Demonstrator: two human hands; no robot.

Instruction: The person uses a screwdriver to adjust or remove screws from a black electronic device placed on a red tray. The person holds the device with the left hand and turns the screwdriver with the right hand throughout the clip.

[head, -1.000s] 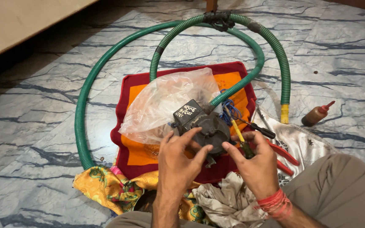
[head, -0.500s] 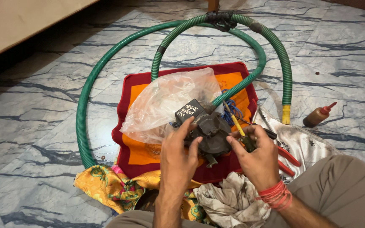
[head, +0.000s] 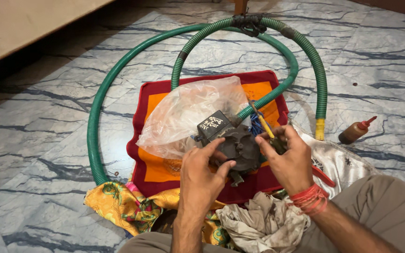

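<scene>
My left hand [head: 202,175] grips a dark, greasy motor-pump body [head: 240,147] with a black box on top, holding it above a maroon and orange mat [head: 165,164]. At the pump's right side, my right hand [head: 289,161] with a red thread at the wrist touches the pump and holds a yellow-handled tool [head: 264,125]. A crumpled clear plastic bag [head: 188,115] lies on the mat just behind the pump. A green ribbed hose [head: 94,122] coils around the mat and runs to the pump.
A brown squeeze bottle with a red nozzle [head: 355,131] lies on the marble floor at right. Dirty rags [head: 263,220] and a yellow patterned cloth [head: 118,199] lie near my knees. Red-handled pliers [head: 323,175] rest on a white cloth. A wooden edge runs top left.
The pump body has been turned slightly in my hands, and my right hand has shifted up along its right side. The hose and bag have not moved.
</scene>
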